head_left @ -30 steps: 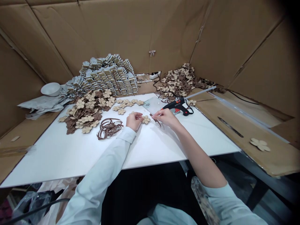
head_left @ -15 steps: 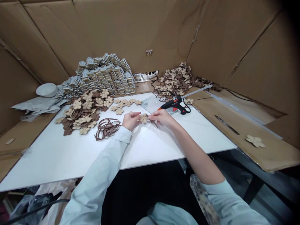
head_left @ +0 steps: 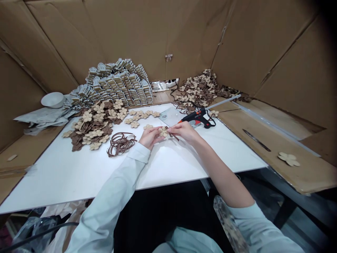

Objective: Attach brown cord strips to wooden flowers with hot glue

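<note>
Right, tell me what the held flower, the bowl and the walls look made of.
Held flower: matte beige felt or soft leather, judging by its dull, shineless petals.
Bowl: smooth white plastic or ceramic; the look fits either.
Walls: plain brown cardboard, by the creases and seams.

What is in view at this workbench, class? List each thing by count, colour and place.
Held flower: one, cream, left hand
Held strips: count unclear, brown, right hand
Flower pile: many, cream and brown, left
Cord bundle: one, brown, beside flower pile
Loose flowers: several, cream, beyond hands
Glue gun: one, black and orange, beyond right hand
Clear rods: two, colourless, right
Stacked pieces: many, white and gold, back left
Corded flowers: many, cream and brown, back right
Bowl: one, white, far left
Large flower: one, cream, right cardboard
Tabletop: one, white, centre
Cardboard walls: several, brown, around
Hands: two, bare, centre
Sleeves: two, pale blue-green, foreground
</note>
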### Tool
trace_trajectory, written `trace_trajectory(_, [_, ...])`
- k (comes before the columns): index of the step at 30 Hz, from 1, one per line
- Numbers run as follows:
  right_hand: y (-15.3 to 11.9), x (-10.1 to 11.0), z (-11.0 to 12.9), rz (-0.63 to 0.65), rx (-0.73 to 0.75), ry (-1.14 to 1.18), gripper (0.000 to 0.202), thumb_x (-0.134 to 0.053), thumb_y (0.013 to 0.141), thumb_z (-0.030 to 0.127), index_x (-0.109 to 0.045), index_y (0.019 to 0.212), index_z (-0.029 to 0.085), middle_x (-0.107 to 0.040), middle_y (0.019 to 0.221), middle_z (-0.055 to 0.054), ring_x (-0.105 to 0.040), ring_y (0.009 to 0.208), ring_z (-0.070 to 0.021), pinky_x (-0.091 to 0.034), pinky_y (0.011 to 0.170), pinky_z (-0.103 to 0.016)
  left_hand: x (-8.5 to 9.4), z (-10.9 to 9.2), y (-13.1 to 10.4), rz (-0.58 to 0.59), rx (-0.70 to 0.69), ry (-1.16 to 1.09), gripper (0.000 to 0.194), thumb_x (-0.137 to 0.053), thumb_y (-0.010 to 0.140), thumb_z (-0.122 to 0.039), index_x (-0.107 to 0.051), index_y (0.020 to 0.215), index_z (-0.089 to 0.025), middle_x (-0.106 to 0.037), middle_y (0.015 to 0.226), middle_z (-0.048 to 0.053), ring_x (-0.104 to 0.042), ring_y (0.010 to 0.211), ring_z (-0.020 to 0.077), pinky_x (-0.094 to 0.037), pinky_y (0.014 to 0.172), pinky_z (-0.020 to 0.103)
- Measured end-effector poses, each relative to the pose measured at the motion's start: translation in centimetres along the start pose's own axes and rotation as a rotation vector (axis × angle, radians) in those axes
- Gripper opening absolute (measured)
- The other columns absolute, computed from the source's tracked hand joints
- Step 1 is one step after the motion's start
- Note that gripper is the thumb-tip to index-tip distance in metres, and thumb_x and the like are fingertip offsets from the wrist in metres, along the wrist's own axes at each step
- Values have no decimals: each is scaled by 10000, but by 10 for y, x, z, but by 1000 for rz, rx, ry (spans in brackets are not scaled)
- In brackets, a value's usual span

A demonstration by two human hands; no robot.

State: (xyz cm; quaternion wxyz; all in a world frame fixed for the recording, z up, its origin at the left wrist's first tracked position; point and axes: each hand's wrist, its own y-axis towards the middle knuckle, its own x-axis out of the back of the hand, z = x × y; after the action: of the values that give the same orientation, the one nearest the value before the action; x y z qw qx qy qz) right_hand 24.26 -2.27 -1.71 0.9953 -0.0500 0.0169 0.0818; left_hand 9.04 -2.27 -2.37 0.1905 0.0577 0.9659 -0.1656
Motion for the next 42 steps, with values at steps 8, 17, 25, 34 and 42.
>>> trace_trajectory(8, [1, 1, -4, 22, 9, -27, 186, -713, 477, 258, -687, 606, 126, -640, 610, -29, -536, 592, -110, -422, 669, -268, 1, 1, -1, -15, -22, -37, 116, -602, 651, -50, -652, 751, -82, -644, 750, 67, -608, 655, 102, -502, 755, 243])
trace_trajectory(17, [1, 1, -8, 171, 124, -163, 209, -671, 555, 317, -670, 602, 113, -611, 647, -25, -491, 615, -110, -357, 616, -246, 3, 2, -1, -36, -86, -54, 92, -598, 667, -97, -639, 749, -91, -649, 813, 75, -608, 717, 127, -511, 746, 300])
trace_trajectory(25, [-4, -1, -3, 164, 129, -249, 255, -642, 575, 366, -646, 583, 111, -545, 573, -9, -436, 573, -101, -309, 551, -237, 1, 1, -6, -25, -120, -31, 149, -665, 601, -150, -637, 742, -109, -656, 822, 74, -607, 733, 144, -499, 750, 334])
trace_trajectory(34, [-2, -1, -6, 147, 86, -282, 252, -641, 572, 360, -648, 600, 109, -535, 541, -7, -403, 519, -84, -297, 506, -230, 1, 4, -8, -63, -225, 73, 303, -727, 509, -275, -671, 759, -114, -665, 789, 72, -603, 751, 154, -469, 769, 310])
trace_trajectory(42, [-7, -3, -1, 158, 111, -320, 343, -609, 600, 433, -653, 645, 96, -534, 545, -11, -389, 508, -83, -285, 486, -227, 3, 11, -3, -84, -356, 173, 373, -761, 439, -245, -643, 766, -110, -654, 782, 61, -600, 729, 151, -475, 744, 314])
